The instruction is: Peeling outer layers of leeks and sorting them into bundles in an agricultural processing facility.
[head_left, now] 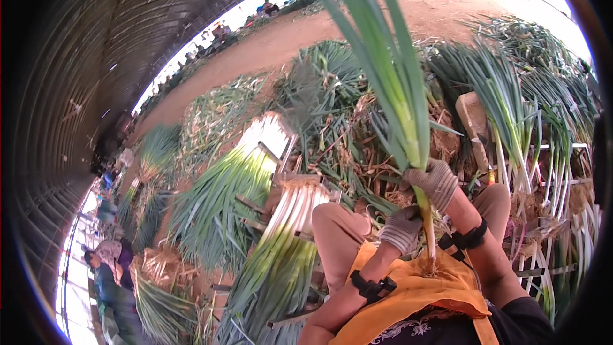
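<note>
A single leek stands upright in front of me, green leaves up, its root end down by my orange apron. My right hand, in a grey knit glove, is closed round its stem below the leaves. Lower down, my left hand, gloved alike, has its fingers curled in against the stem's left side; its fingertips are partly hidden. Yellowish-brown outer skin shows on the stem between and below the hands.
To my left, leeks lie stacked on a rack, with another bundle beyond. At right more leeks lean by a wooden board. Leaf scraps cover the ground ahead. Another person is at far left.
</note>
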`<state>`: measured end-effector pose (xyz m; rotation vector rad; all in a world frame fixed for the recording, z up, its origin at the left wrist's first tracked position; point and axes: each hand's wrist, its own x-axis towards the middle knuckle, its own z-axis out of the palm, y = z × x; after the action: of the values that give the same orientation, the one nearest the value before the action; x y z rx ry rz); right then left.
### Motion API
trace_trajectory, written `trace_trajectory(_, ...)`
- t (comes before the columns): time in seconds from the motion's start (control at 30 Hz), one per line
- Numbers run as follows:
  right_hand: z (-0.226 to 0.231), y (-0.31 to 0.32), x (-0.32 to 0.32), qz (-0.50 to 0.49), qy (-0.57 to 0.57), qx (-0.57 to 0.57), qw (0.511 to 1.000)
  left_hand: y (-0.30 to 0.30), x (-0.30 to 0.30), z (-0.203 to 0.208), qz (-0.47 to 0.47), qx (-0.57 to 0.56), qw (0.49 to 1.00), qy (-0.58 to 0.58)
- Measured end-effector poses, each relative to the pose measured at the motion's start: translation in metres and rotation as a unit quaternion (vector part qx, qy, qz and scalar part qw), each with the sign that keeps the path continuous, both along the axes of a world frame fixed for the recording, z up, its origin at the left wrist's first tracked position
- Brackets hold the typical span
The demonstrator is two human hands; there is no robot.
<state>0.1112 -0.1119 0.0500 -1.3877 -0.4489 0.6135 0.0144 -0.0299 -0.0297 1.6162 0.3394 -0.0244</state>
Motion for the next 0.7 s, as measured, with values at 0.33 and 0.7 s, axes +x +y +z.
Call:
trace_trajectory(0.33,-0.002,0.002,-0.004,-0.034,-0.048,-0.028,0.998,0.005,0.003,-0.03,-0.075,0.422,0.89,-0.153)
trace_trajectory(0.7,-0.037,-0.005,0.015,-0.051,0.057,0.073,0.994,0.02,-0.017,-0.003,-0.027,0.279,0.952,0.126)
